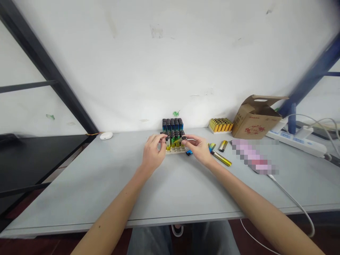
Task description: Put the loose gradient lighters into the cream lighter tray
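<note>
Several green-yellow lighters with dark tops stand in a pale tray (175, 151) with round holes at the middle of the desk. My left hand (154, 150) is at the tray's left front, its thumb and fingers pinched at the dark top of a yellow lighter (168, 144). On the right side of the tray my right hand (198, 148) holds a tilted yellow-green lighter (178, 140) by its dark end. Behind stands a block of blue lighters (172, 125). Loose lighters (222, 158), yellow and blue, lie beside my right hand.
A tray of yellow lighters (221, 125) and an open cardboard box (255, 120) stand by the wall at the right. Farther right are a power strip (297, 142) and cables. A white case (106, 135) sits at the back left. The pixelated pink object (252, 156) lies right.
</note>
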